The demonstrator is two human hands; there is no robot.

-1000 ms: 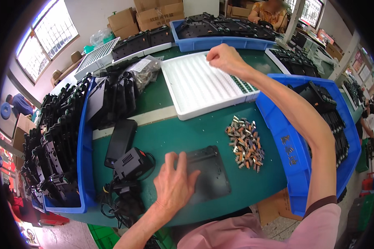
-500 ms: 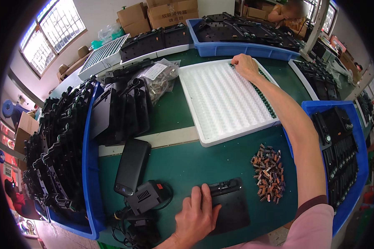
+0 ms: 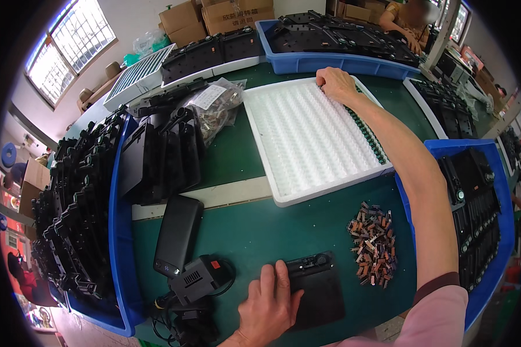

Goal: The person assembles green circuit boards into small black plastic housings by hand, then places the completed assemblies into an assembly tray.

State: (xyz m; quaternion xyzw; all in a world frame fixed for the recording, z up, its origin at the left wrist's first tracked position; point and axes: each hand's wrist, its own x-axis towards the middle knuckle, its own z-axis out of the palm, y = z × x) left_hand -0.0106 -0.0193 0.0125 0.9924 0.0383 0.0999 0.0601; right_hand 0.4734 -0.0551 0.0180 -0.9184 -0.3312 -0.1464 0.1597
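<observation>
My left hand (image 3: 269,303) rests on the left side of a black plastic panel (image 3: 321,292), its fingers bent over the panel's edge and its thumb lying on top. A raised black mechanism runs along the panel's far side. At the far edge of a white foam tray (image 3: 307,139), my right hand (image 3: 337,85) is closed in a pinch around a small green part, mostly covered by the fingertips. A row of small green parts (image 3: 367,134) fills the tray's right side. Beside the panel, to the right, lies a pile of small copper-and-black parts (image 3: 373,244).
Blue bins of black assemblies stand at left (image 3: 121,231), far back (image 3: 336,62) and right (image 3: 501,202). Nearer on the left are a black power bank (image 3: 178,234), a black boxy device (image 3: 195,280) with cables, and a bag of parts (image 3: 217,110). Another person (image 3: 408,23) sits at the back right.
The view has shifted slightly. My right hand stays at the tray's far edge with its fingers a little more bent, and my left hand remains on the black panel.
</observation>
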